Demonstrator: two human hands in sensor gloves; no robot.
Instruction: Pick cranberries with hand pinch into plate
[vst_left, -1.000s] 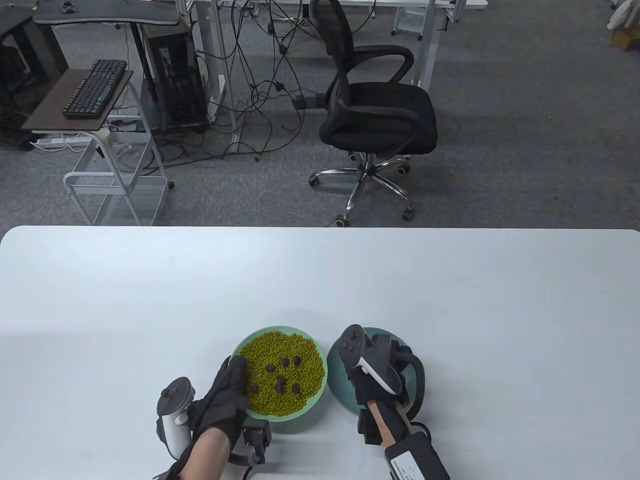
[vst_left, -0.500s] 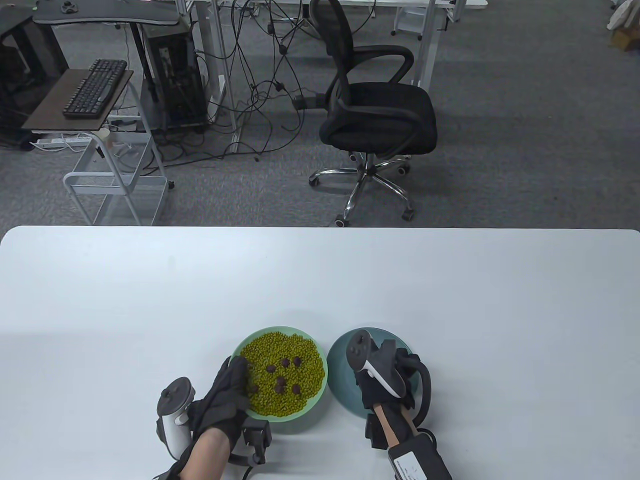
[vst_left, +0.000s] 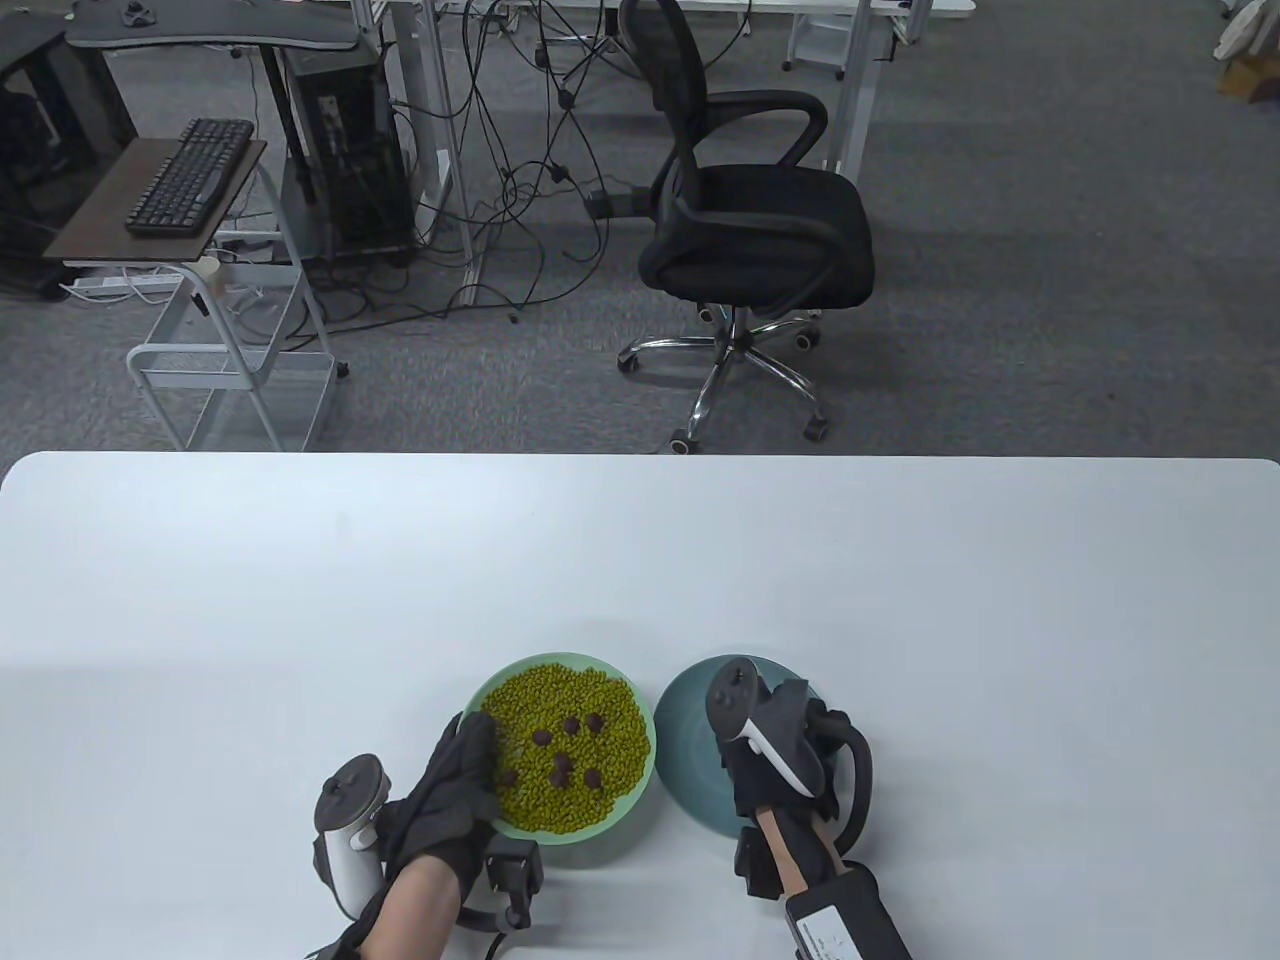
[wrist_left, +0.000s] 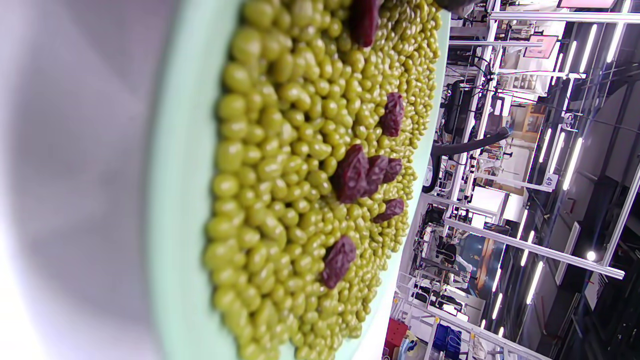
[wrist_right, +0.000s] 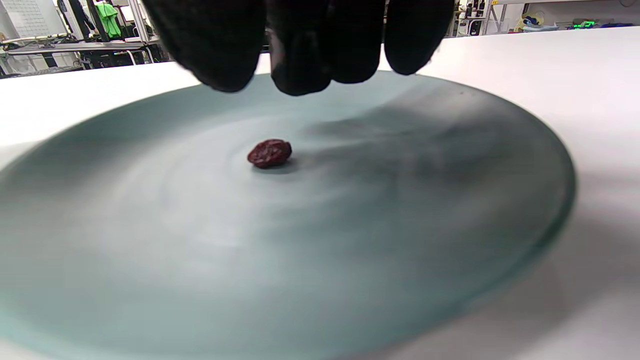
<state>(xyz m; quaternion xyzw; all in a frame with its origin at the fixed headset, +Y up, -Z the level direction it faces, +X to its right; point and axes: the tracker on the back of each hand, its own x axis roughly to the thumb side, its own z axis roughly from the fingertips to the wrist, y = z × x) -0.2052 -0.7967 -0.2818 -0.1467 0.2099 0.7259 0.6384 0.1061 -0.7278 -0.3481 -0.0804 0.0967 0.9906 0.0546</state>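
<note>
Right hand (vst_left: 775, 750): drawn back toward the near rim of the blue plate (vst_left: 685, 725) over the last second; fingers (wrist_right: 300, 55) loose, nothing gripped.
Cranberry (wrist_right: 269, 153): released, lying alone on plate.
Left hand (vst_left: 450, 790): unmoved, fingers extended over the green bowl (vst_left: 640, 790) rim, steadying it.
Remaining cranberries (vst_left: 568, 750): several left on the beans (wrist_left: 280, 150); task judged early.

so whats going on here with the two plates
A person is sorting dried cranberries out of green beans by hand. The left hand rests on the rim of the light green plate, which is piled with beans and several cranberries. The right hand hovers over the blue-grey plate, fingertips just above a single cranberry lying free on it.
</note>
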